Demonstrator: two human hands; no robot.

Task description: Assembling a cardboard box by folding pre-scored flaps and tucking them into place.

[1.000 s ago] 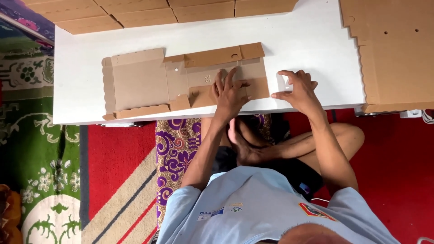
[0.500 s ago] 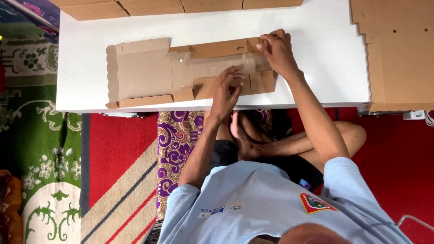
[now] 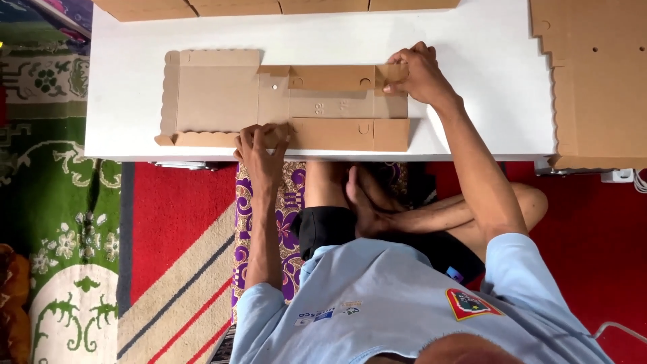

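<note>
Your left hand point(image 3: 261, 147) lies flat, fingers spread, pressing the near side flap point(image 3: 330, 134) of the die-cut cardboard box blank point(image 3: 219, 98) against the desk point(image 3: 472, 101); it grips nothing, it only holds the sheet down; your right hand point(image 3: 416, 71) is pinched on the far side flap point(image 3: 337, 77) at its right end, thumb under and fingers over the edge, lifting it towards you. The blank lies lengthwise across the middle of the white desk, its scalloped end panel to your left and its narrower slotted panels to your right.

Judging by how it lies, the folding is only begun: both long side flaps are creased inward over the right-hand half, but the scalloped left panel is flat, no wall stands upright, and no tab sits in a slot (the small holes and cut-outs are all open); most of the forming is left.

Further out, more flat cardboard sheets point(image 3: 593, 81) rest at the right end of the desk, and others point(image 3: 269, 7) along its far edge; a patterned carpet point(image 3: 168, 229) lies under your crossed legs.
</note>
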